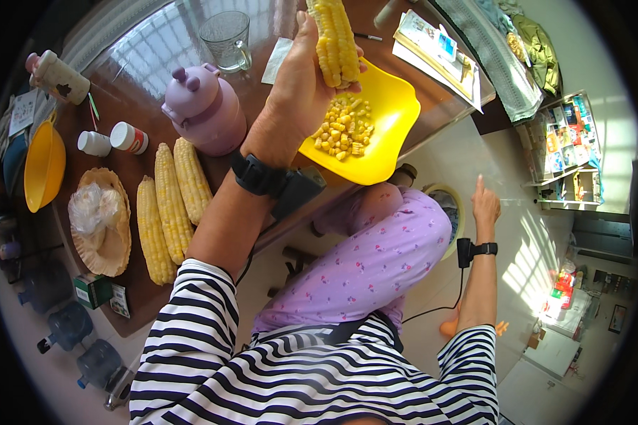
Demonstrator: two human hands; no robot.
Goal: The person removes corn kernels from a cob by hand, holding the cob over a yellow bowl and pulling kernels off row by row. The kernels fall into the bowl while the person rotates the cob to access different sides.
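My left hand [297,87] grips an ear of cooked yellow corn [336,45], whose upper end runs out of the picture. Beneath that hand, a yellow plastic dish [391,133] with a wavy rim contains loose corn kernels [343,127], some still joined in small clumps. Away to the right, above the floor, my right hand [485,206] points its index finger outward. Nothing shows in it, and its other fingers look curled and are partly hidden. Three whole ears of corn [165,212] lie side by side on the table, left of my left forearm.
The brown table [111,329] bears a lilac vacuum jug [207,114], a glass mug [227,42], white bottles [111,141], a crinkled tan dish [98,228] with a plastic bag, and papers [436,53]. Large water bottles [98,361] stand at left. A cable [438,308] hangs from my right wrist.
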